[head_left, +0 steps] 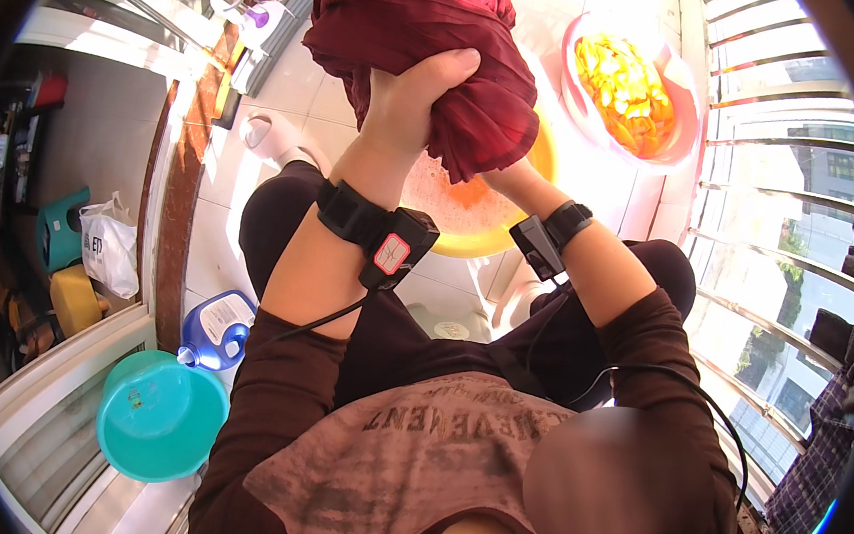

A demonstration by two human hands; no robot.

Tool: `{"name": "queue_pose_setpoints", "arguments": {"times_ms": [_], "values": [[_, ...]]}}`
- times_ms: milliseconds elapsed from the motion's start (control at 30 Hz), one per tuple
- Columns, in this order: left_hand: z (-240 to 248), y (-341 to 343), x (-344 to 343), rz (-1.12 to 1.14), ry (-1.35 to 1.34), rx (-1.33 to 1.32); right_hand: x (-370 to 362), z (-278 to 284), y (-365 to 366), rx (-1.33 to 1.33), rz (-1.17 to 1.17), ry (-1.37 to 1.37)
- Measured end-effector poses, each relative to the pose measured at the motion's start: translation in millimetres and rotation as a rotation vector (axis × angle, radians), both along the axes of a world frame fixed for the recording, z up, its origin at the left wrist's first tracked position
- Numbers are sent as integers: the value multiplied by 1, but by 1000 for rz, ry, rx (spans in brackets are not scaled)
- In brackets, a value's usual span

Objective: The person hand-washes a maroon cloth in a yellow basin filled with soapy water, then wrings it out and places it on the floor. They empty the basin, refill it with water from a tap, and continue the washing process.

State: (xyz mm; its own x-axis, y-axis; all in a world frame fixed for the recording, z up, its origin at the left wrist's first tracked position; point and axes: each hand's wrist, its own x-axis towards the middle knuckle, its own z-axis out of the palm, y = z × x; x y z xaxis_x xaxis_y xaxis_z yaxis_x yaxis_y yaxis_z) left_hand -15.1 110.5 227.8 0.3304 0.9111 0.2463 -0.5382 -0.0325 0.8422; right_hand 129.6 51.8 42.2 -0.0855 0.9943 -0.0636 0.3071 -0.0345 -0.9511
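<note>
At twelve o'clock my left hand (416, 90) clasps bunched dark-red pleated cloth (407, 14); my right hand (505, 176), mostly covered, I can't tell.

From the wearer's head, the fisheye view looks steeply down — torso (424, 432) very near at six o'clock, left hand (416, 90) farther out toward twelve, barred railing (784, 196) between two and three — inside a dark circular rim.

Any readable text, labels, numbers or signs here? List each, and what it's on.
I won't copy wording; placement only:
Brown shirt: large dark lettering, partly legible.
White plastic bag: dark letters, partly visible.
Blue bottle: white label, too small to read.
Black left-wrist box: sticker marks, unreadable.
Teal basin: small marks, unreadable.
</note>
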Motion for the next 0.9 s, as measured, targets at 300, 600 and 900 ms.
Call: {"name": "queue_pose_setpoints", "arguments": {"times_ms": [300,600,900], "values": [[3,-5,-9,-97,13,-76,17,48,-6,-15,390,57],[-17,-10,-5,-150,571,343,52,156,12,-222,60,977],[-11,-47,-30,-379,996,819,44,120,-4,43,164,217]]}}
